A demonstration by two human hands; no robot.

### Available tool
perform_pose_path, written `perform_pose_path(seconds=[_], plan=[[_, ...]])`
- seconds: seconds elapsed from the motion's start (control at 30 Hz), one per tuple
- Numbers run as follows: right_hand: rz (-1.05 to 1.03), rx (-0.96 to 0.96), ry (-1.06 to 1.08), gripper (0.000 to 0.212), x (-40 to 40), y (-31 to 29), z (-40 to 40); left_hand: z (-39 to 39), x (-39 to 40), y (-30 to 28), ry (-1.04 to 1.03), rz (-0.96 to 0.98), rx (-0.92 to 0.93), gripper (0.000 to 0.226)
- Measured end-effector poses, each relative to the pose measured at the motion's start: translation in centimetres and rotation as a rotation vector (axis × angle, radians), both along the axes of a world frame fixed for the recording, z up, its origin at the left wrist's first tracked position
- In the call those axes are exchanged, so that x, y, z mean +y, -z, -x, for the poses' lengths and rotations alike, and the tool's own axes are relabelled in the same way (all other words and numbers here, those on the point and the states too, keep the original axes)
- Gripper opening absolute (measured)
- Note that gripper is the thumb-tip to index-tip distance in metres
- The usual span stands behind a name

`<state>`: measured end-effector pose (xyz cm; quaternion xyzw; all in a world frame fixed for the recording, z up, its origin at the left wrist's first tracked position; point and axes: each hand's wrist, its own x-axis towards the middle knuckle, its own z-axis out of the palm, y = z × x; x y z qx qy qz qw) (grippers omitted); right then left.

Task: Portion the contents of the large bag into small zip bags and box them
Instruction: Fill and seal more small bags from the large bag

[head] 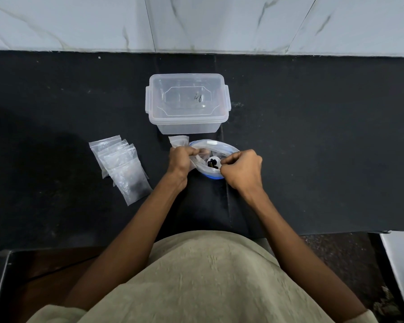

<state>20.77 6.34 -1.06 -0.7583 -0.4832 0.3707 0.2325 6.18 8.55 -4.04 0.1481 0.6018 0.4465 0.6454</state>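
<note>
The large zip bag (224,148), clear with a blue rim, stands open on the black counter in front of me. My left hand (181,160) grips a small clear zip bag (179,141) at the large bag's left edge. Over the bag's mouth, my right hand (239,170) pinches a small white scoop (214,162) that holds a few dark pieces. A clear plastic box (187,102) with its lid on sits just behind the large bag. A stack of several small zip bags (121,164) lies to the left.
The black counter (313,148) stretches far to both sides and ends at a white marble wall (219,22) behind the box. My beige-clothed lap fills the foreground below the counter's front edge.
</note>
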Motion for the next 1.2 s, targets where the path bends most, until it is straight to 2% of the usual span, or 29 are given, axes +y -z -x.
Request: perform_pose_path(seconds=[0.17,0.27,0.47,0.53,0.67,0.83,1.0,1.2], plan=[[-0.035,0.058,0.001,0.025,-0.1,0.1,-0.3,0.5,0.0,-0.1,0.067,-0.026,0.033,0.028],[-0.04,0.125,0.084,0.024,-0.1,0.2,-1.0,1.1,0.2,0.1,0.102,-0.074,0.093,0.027],[0.036,0.482,0.241,0.019,-0.3,-0.1,-3.0,0.7,0.5,0.9,0.172,-0.136,0.325,0.026],[0.042,0.542,0.25,0.018,-0.3,-0.5,-3.5,0.6,0.3,1.2,0.169,-0.157,0.445,0.03],[0.042,0.542,0.234,0.017,-0.4,-1.1,-4.4,0.5,-0.2,1.2,0.164,-0.218,0.704,0.043],[0.021,0.489,0.208,0.017,-0.4,-1.9,-5.3,0.3,-0.5,0.5,0.136,-0.279,0.706,0.033],[0.06,0.436,0.117,0.016,-0.3,-3.4,-6.0,0.3,-0.8,0.2,0.09,-0.362,0.73,0.038],[0.025,0.468,0.059,0.018,-0.2,-5.2,-6.0,-0.3,-1.9,0.0,0.095,-0.649,0.889,0.042]])
